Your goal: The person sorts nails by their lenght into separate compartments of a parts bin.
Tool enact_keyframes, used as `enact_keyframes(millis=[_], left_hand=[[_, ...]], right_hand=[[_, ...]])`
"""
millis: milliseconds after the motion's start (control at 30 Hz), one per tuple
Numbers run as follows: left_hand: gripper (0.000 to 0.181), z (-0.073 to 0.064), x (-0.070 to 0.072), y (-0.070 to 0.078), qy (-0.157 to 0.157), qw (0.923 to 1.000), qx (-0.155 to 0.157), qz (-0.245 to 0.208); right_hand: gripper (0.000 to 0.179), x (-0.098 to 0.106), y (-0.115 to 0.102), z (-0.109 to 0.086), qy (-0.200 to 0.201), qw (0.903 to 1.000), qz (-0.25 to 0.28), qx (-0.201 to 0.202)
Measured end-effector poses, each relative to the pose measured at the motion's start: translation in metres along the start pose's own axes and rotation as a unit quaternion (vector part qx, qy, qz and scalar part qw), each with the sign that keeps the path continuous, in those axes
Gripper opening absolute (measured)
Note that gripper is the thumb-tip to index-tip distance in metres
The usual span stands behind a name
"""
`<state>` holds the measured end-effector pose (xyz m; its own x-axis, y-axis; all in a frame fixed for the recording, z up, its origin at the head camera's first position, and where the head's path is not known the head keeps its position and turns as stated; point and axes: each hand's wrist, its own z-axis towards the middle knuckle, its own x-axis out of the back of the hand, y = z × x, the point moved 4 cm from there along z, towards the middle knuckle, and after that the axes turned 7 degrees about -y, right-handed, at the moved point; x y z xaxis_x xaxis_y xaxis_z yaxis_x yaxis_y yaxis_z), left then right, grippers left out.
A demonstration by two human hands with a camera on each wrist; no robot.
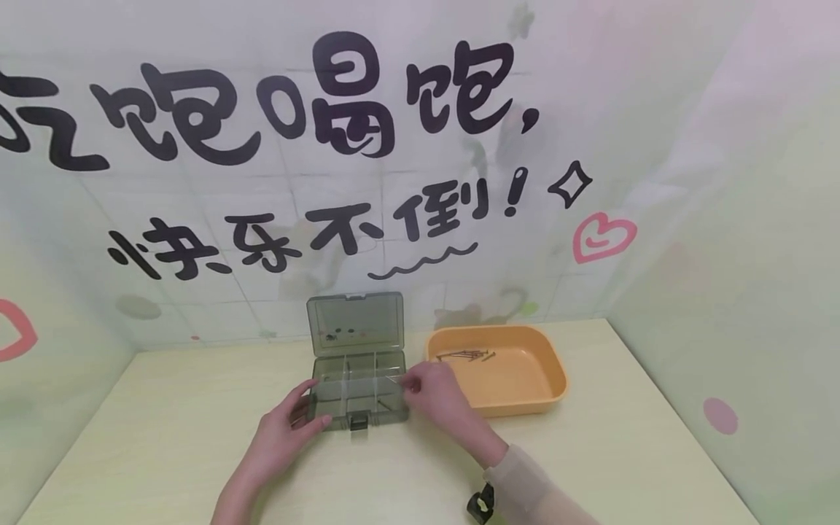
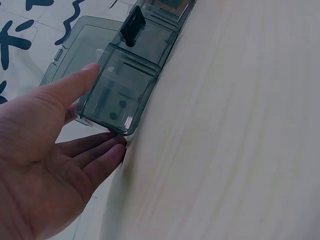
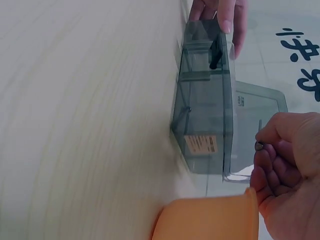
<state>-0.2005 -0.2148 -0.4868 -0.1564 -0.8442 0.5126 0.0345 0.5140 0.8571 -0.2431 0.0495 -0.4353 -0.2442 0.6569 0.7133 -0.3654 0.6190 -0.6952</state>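
Observation:
A translucent grey compartment box (image 1: 357,418) sits on the table with its lid (image 1: 356,324) raised at the back. Thin dividers split it into several compartments. My left hand (image 1: 281,436) holds the box's left end, thumb at the front rim and fingers along the side, as the left wrist view also shows. Over the box's right side, my right hand (image 1: 436,390) pinches a small metal screw (image 3: 259,146) between thumb and forefinger; the fingers cover part of it. Another screw (image 3: 187,109) lies inside the front right compartment.
Right of the box stands an orange tray (image 1: 525,408) with several screws (image 1: 467,355) at its back left; my right forearm passes over its front left corner. A printed wall (image 1: 275,306) rises close behind. A black strap (image 1: 481,504) hangs at the right wrist.

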Motion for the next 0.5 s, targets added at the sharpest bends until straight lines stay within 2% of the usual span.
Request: enact_keyframes(millis=[100,300,500], left_hand=[[0.073,0.000,0.001,-0.001,0.001,1.0000,0.001,0.002],[0.073,-0.001,0.001,-0.002,0.002,1.0000,-0.002,0.004],[0.073,0.000,0.000,-0.001,0.000,1.0000,-0.007,0.006]], right_hand=[[0.018,-0.005,-0.007,0.001,-0.002,0.9999,-0.012,-0.001],[0.016,-0.012,-0.012,0.001,0.026,0.9988,-0.039,0.015],[0.016,-0.014,-0.006,0.002,0.042,0.9990,-0.014,0.013]])
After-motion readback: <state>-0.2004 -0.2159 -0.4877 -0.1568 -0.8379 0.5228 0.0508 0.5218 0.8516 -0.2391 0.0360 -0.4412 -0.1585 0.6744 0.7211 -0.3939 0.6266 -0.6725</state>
